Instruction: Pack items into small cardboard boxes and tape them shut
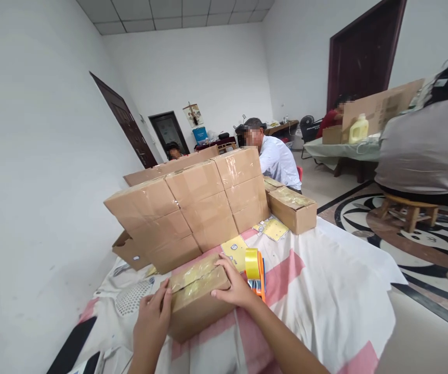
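Observation:
A brown cardboard box (200, 306) with shiny tape across its top flaps rests on the cloth-covered table in front of me. My left hand (154, 311) presses against its left end, fingers along the side and top edge. At the right end, my right hand (232, 283) grips the corner, with fingers over the top and thumb on the near side. Together the two hands hold the box between them. Just right of it stands an orange tape dispenser (262, 275) carrying a roll of yellowish tape (252, 264).
A wall of stacked cardboard boxes (204, 208) stands behind. Another taped box (296, 208) sits to the right, and an open box (130, 252) to the left. A person in a light shirt (280, 158) sits beyond. A dark flat object (74, 345) lies lower left.

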The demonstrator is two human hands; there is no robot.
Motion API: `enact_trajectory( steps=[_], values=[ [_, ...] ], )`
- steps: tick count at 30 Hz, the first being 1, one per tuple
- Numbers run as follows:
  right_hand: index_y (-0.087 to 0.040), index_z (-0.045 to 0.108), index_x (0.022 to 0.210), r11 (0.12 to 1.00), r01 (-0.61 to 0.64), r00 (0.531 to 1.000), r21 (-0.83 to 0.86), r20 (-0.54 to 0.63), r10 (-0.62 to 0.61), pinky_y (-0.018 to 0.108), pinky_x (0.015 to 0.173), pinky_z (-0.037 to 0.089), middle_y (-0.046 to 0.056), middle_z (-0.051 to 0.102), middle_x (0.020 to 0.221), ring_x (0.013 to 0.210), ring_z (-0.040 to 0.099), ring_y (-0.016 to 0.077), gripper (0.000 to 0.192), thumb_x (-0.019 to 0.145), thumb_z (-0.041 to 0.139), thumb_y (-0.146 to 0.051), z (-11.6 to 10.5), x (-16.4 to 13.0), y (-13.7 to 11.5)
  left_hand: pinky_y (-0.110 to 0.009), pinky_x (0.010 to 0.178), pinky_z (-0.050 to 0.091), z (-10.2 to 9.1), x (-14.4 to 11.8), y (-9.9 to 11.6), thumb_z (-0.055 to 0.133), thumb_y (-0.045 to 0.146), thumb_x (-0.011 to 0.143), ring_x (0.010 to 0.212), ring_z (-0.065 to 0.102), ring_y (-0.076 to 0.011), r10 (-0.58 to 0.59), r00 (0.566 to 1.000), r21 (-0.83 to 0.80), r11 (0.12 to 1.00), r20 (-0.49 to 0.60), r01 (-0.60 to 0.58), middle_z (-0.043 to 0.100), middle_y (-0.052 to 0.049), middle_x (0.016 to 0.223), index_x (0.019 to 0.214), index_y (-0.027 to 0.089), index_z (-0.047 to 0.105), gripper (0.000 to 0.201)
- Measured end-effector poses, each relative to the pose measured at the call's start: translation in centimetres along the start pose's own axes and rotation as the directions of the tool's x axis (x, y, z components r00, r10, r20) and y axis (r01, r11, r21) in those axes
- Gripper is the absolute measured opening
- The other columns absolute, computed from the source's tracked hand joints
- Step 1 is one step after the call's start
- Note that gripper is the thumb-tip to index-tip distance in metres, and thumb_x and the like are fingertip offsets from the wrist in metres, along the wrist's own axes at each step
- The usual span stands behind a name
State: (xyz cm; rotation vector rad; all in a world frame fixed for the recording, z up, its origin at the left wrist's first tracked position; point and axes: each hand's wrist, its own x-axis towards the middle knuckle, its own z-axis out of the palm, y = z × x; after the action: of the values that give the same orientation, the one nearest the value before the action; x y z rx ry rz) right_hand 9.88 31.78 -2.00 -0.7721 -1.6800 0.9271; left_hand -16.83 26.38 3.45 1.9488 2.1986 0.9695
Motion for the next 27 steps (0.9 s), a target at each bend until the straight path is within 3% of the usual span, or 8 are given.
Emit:
enact_trajectory(
  steps=[3,7,11,14,18,22,24,27],
  values=[
    [-0.024,0.053,0.126,0.999,0.026,1.000,-0.020,-0.012,-0.026,0.042,0.120,0.029,0.015,0.033,0.159,0.152,0.030,0.0297,0.065,0.069,0.083,-0.033,-0.2,0.4,-0.5,-0.054,0.112,0.034,-0.2,-0.8,0.9,0.043,0.045,0.095,0.126,0.053,-0.0341,0.131,0.991,0.140,0.982,-0.011,-0.128,0.067,-0.009,0.134,0.117,0.026,0.073,0.042],
    [-0.024,0.054,0.128,0.992,0.063,0.997,-0.107,0.041,-0.059,0.041,0.119,0.033,0.013,0.044,0.151,0.149,0.034,0.0285,0.063,0.072,0.082,-0.033,-1.0,-0.1,-1.9,-0.061,0.117,0.016,0.4,-2.3,1.9,0.055,0.046,0.092,0.136,0.048,-0.0343,0.292,0.956,0.336,0.901,-0.001,-0.275,0.058,-0.013,0.146,0.134,0.030,0.066,0.046],
    [-0.026,0.041,0.149,0.973,0.047,0.995,-0.226,0.097,-0.026,0.047,0.122,0.029,0.014,0.035,0.161,0.152,0.029,0.0307,0.082,0.078,0.079,-0.039,-2.6,-0.8,-3.6,-0.054,0.114,0.025,0.8,-3.1,1.8,0.060,0.048,0.092,0.126,0.057,-0.0318,0.350,0.936,0.374,0.864,0.034,-0.337,0.064,-0.013,0.138,0.134,0.029,0.067,0.046],
    [-0.025,0.044,0.149,0.943,0.065,0.994,-0.325,-0.063,-0.090,0.051,0.123,0.029,0.014,0.037,0.160,0.151,0.031,0.0314,0.064,0.091,0.065,-0.043,-4.8,-0.8,-4.3,-0.048,0.108,0.031,1.0,-3.1,1.2,0.054,0.048,0.097,0.115,0.063,-0.0290,0.461,0.887,0.373,0.823,0.004,-0.429,0.069,-0.011,0.131,0.131,0.024,0.068,0.044],
    [-0.024,0.056,0.131,0.890,-0.050,0.912,-0.453,-0.385,-0.145,0.052,0.117,0.036,0.014,0.052,0.144,0.139,0.046,0.0309,0.041,0.095,0.057,-0.044,-8.5,-1.0,-2.8,-0.045,0.104,0.032,1.3,-3.0,0.4,0.057,0.050,0.095,0.109,0.067,-0.0281,0.619,0.780,0.398,0.741,-0.094,-0.541,0.072,-0.009,0.125,0.130,0.020,0.067,0.047],
    [-0.022,0.057,0.123,0.938,-0.247,0.871,-0.242,-0.480,0.106,0.046,0.099,0.052,0.013,0.062,0.128,0.117,0.062,0.0295,0.047,0.088,0.061,-0.053,-11.0,-2.0,0.8,-0.047,0.105,0.032,1.2,-3.1,0.2,0.060,0.048,0.093,0.111,0.068,-0.0292,0.665,0.737,0.414,0.708,-0.119,-0.572,0.072,-0.009,0.127,0.129,0.018,0.067,0.047],
    [-0.021,0.060,0.117,0.947,-0.311,0.850,-0.081,-0.469,0.240,0.040,0.091,0.054,0.011,0.066,0.120,0.108,0.065,0.0275,0.047,0.087,0.060,-0.057,-11.2,-2.3,2.0,-0.047,0.105,0.032,1.0,-3.2,0.5,0.059,0.046,0.094,0.112,0.067,-0.0293,0.651,0.752,0.412,0.716,-0.104,-0.563,0.071,-0.010,0.128,0.128,0.017,0.067,0.045],
    [-0.019,0.065,0.100,0.948,-0.319,0.855,-0.014,-0.435,0.281,0.033,0.080,0.052,0.008,0.070,0.101,0.094,0.065,0.0250,0.044,0.086,0.059,-0.060,-10.4,-1.9,2.1,-0.047,0.105,0.034,0.7,-3.3,1.0,0.059,0.043,0.094,0.116,0.066,-0.0298,0.605,0.793,0.400,0.745,-0.070,-0.533,0.070,-0.010,0.131,0.129,0.017,0.066,0.044]
  ],
)
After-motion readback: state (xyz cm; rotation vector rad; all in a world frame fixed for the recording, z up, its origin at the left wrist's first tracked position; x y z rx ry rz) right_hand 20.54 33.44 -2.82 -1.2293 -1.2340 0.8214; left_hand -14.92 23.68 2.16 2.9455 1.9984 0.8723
